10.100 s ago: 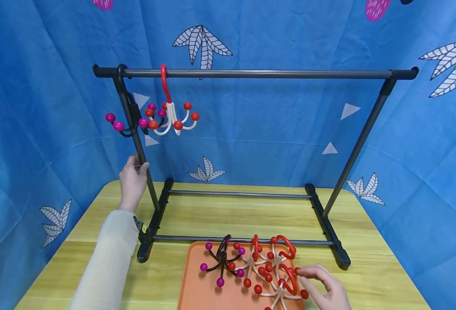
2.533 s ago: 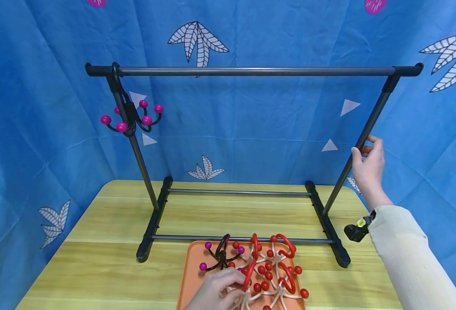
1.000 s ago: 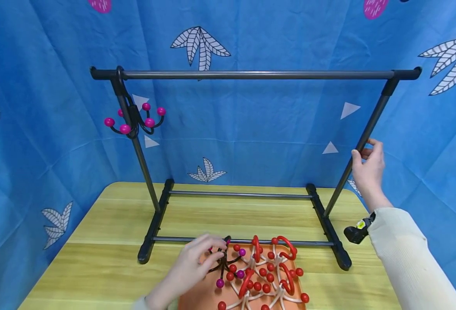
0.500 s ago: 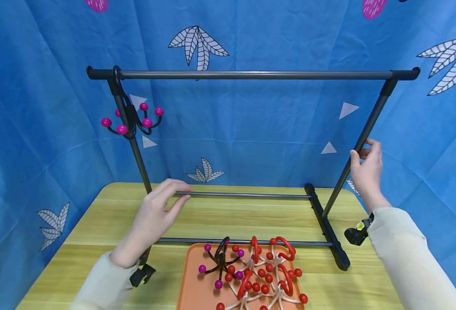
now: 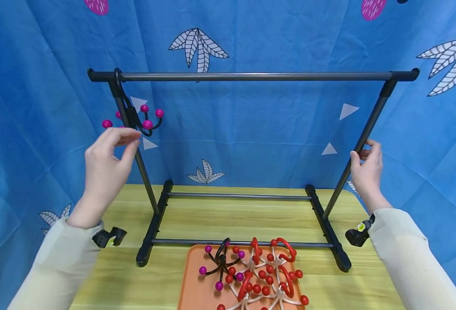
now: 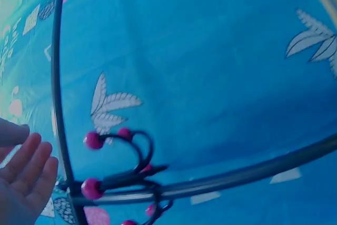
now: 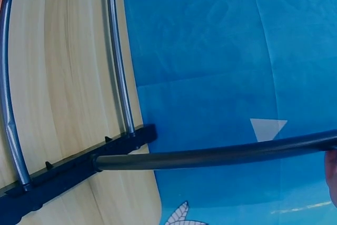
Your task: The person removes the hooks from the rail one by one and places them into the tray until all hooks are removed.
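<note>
A black claw-shaped hook hanger (image 5: 132, 117) with pink ball tips hangs at the left end of the dark clothes rack's top rail (image 5: 251, 76). Just below and in front of it my left hand (image 5: 105, 168) is raised, thumb and fingers bent towards each other with nothing between them. In the left wrist view, the fingers (image 6: 31, 167) stand apart from the hanger (image 6: 124, 180). My right hand (image 5: 369, 172) grips the rack's right post (image 5: 376, 116) about halfway up; only a sliver of that hand shows at the right wrist view's edge.
An orange tray (image 5: 197, 297) at the front holds a black hook hanger (image 5: 222, 261) with purple balls and several white ones with red hooks. The rack's feet (image 5: 150, 232) and lower bars (image 5: 243, 243) stand on the wooden table (image 5: 107, 258). Blue cloth (image 5: 270, 142) surrounds it.
The red-and-white hanger has left the rail, and another lies in the tray. My right hand moved from the tray to the right post. My left hand let go in the tray and rose leftward.
</note>
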The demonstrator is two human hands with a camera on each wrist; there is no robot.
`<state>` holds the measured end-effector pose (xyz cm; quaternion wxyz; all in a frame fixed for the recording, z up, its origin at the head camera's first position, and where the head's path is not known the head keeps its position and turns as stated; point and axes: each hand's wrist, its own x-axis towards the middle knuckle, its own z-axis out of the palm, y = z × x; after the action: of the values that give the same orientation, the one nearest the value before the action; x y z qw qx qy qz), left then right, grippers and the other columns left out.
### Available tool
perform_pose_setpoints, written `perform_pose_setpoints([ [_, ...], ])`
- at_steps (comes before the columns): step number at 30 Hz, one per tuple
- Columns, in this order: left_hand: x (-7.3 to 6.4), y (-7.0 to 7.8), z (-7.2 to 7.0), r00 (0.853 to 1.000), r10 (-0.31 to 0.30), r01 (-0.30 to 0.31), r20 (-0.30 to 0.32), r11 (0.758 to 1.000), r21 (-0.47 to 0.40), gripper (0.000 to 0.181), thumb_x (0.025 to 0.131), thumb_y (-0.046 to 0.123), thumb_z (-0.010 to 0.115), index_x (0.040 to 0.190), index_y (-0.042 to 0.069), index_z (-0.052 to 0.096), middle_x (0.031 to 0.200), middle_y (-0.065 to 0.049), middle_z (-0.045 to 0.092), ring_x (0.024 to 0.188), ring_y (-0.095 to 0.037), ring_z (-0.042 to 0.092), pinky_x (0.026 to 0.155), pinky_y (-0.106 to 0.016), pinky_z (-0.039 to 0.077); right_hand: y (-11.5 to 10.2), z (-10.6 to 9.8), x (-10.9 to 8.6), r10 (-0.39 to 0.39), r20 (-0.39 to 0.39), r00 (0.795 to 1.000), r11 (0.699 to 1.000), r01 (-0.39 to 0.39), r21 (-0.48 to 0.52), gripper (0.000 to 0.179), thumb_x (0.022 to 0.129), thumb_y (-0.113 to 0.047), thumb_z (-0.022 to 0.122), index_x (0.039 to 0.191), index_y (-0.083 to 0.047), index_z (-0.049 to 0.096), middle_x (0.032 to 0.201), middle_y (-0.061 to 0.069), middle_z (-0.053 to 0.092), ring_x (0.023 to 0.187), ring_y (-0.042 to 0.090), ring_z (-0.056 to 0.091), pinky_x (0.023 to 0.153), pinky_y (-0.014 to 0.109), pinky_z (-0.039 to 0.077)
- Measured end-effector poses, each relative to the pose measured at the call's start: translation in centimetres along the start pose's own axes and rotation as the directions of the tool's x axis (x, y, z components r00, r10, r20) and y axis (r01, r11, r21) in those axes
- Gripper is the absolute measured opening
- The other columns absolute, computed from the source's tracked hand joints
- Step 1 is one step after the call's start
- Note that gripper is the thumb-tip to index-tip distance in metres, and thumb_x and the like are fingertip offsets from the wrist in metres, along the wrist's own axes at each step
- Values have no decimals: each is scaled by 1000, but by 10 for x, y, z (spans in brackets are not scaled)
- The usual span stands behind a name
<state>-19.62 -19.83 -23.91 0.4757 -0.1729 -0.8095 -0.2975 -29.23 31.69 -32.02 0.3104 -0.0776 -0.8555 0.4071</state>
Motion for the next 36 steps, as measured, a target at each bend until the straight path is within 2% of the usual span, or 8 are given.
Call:
perform_pose_setpoints([
  [4,26,-5,-6,991,-132,133,-26,991,32,25,89,15,57,111,4,60,106,-10,63,95,-21,59,81,-10,40,1,1,0,-5,0,1000,1000,5,2,47,97,-32,35,137,-12,22,103,-4,36,102,21,42,82,37,42],
  [7,42,-13,-6,968,-249,250,-20,967,51,33,90,21,56,120,8,54,116,-6,59,104,-19,56,88,-20,45,2,1,0,-10,-1,1000,1000,10,3,47,97,-33,34,137,-12,22,103,-3,36,102,21,42,82,37,42],
  [10,53,-21,-4,945,-327,327,-11,943,68,38,91,25,55,125,11,49,121,-5,55,109,-18,55,92,-30,46,2,1,0,-5,6,1000,1000,5,1,48,97,-33,34,137,-12,21,106,1,37,103,23,42,83,38,42],
  [15,68,-29,1,930,-367,366,-2,928,73,39,92,29,52,126,12,48,122,-6,52,110,-17,53,92,-30,45,2,2,-1,11,13,1000,1000,-11,0,48,97,-32,34,138,-13,21,109,4,38,105,24,42,84,39,42],
  [18,76,-29,5,918,-396,395,11,916,72,40,92,31,51,127,12,48,123,-6,51,111,-17,51,92,-28,44,2,1,0,10,6,1000,1000,-10,0,47,97,-31,35,138,-12,21,107,2,37,104,23,42,84,38,42],
  [24,86,-26,13,903,-429,428,9,901,77,39,91,30,52,124,8,53,122,-8,51,110,-18,49,88,-27,43,3,0,2,4,6,1000,1000,-4,-1,48,97,-32,35,138,-12,21,109,4,37,105,23,42,84,38,42],
  [31,89,-23,18,858,-514,512,24,857,48,35,91,27,54,120,10,58,115,-6,55,109,-14,45,92,-31,37,4,-1,0,14,15,1000,1000,-14,-3,49,96,-34,35,138,-13,22,107,1,38,103,22,42,83,38,42],
  [36,92,-22,17,856,-517,517,7,856,14,32,90,26,55,119,12,58,109,-2,58,101,-8,47,90,-29,39,2,-1,1,0,22,1000,1000,0,-2,49,96,-34,35,138,-12,21,109,6,38,103,24,43,83,38,43],
])
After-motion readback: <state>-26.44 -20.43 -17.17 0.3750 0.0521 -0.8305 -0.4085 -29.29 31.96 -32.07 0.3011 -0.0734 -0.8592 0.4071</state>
